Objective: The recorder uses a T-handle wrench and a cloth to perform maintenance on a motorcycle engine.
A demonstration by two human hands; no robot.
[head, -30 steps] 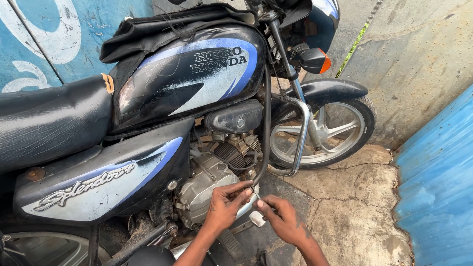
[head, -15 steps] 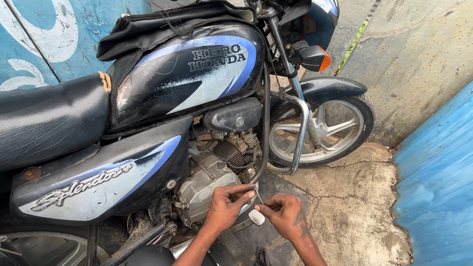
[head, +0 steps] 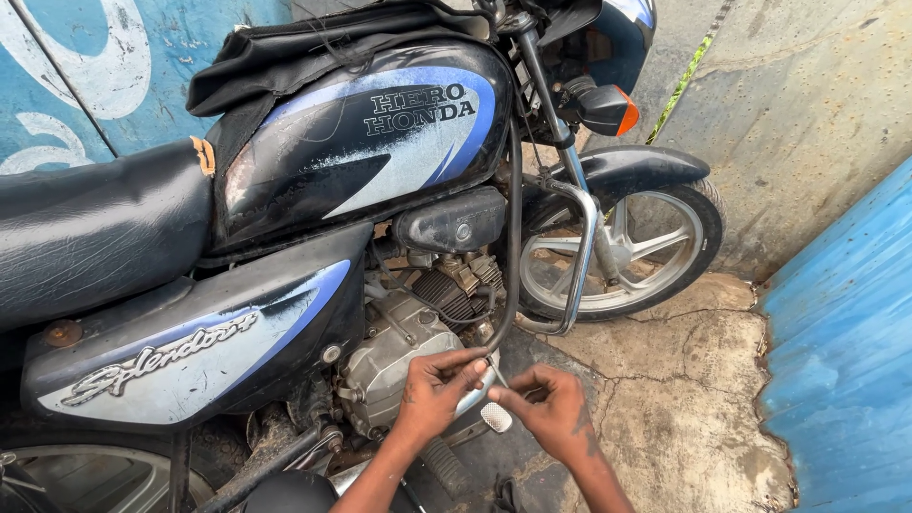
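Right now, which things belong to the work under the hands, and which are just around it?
In hand: left hand, right hand, thin black cable, silver brake pedal, engine casing.
Just around: front wheel, fuel tank, seat, orange indicator.

Both hands reached low beside the motorcycle's engine (head: 399, 347): the left hand (head: 435, 389) curled, the right hand (head: 551, 410) pinching, fingertips nearly meeting.

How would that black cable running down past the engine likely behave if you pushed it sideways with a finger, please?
The black cable hangs in a long smooth curve from the handlebar area, so it would probably flex and spring back rather than flop. Its lower end sits at the left hand, so that end likely moves little. Its sheath looks smooth and dusty, perhaps a bit slippery.
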